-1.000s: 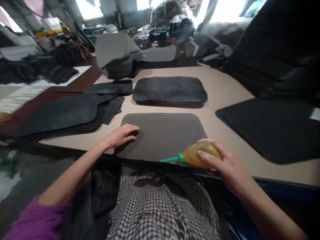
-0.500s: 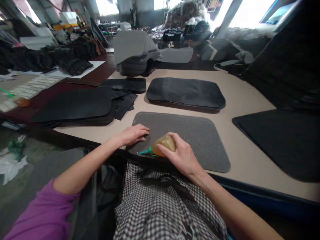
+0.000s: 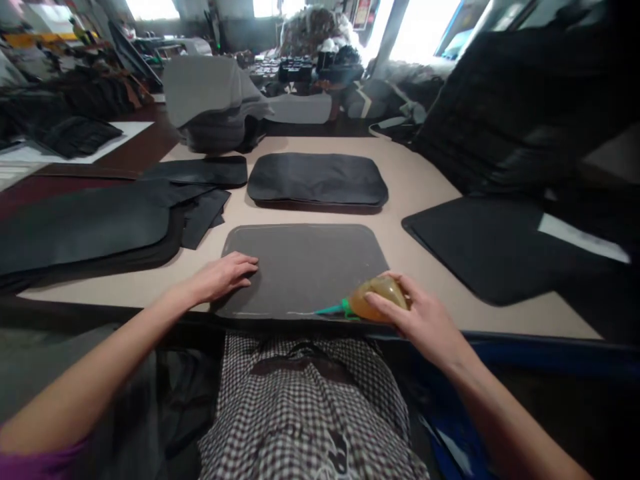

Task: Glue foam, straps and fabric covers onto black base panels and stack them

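Checked apron nearest me; grey panel flat on table at near edge; R hand gripping squeeze bottle, tilted, amber contents, green nozzle at panel's near rim; pale line there, can't tell if wet. L hand open, palm down on panel's L side, holding nothing.

Step in hand, my read: running nozzle along near rim; next move calls for tip low, even squeeze, L hand steadying panel.

Black pieces to L, dark panel to R; black stack beyond; grey stack farther back L.
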The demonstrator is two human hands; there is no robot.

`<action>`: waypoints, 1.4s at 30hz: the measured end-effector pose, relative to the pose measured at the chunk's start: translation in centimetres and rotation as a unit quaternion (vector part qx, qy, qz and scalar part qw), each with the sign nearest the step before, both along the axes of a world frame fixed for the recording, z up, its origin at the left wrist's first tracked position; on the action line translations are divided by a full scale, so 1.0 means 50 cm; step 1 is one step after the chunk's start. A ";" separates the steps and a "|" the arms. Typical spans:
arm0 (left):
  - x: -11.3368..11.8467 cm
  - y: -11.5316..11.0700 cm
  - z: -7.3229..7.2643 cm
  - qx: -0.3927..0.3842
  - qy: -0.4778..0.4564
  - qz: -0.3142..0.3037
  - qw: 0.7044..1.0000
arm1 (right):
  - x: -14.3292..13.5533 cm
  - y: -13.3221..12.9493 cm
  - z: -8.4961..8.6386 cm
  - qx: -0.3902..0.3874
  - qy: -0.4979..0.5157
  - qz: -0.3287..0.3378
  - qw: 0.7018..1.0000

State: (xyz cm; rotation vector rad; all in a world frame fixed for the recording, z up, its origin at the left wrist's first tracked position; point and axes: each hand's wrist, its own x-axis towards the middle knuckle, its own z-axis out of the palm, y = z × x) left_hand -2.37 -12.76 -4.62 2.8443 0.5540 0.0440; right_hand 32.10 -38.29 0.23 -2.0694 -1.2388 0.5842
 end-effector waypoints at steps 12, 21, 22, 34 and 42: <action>-0.004 0.017 -0.018 -0.034 -0.006 0.014 0.999 | 0.225 -0.132 0.001 0.005 0.112 -0.127 0.986; -0.012 0.028 -0.036 -0.009 -0.008 0.023 1.000 | 0.312 -0.146 -0.024 0.097 0.101 -0.226 0.964; -0.013 0.025 -0.036 -0.005 -0.010 0.025 1.000 | 0.311 -0.142 -0.023 0.114 0.105 -0.238 0.959; -0.010 0.000 -0.045 0.046 -0.040 0.037 0.997 | 0.340 -0.118 -0.049 0.071 0.131 -0.189 0.971; -0.012 0.003 -0.043 0.010 -0.076 0.088 0.993 | 0.431 0.005 -0.028 0.362 0.390 -0.179 0.827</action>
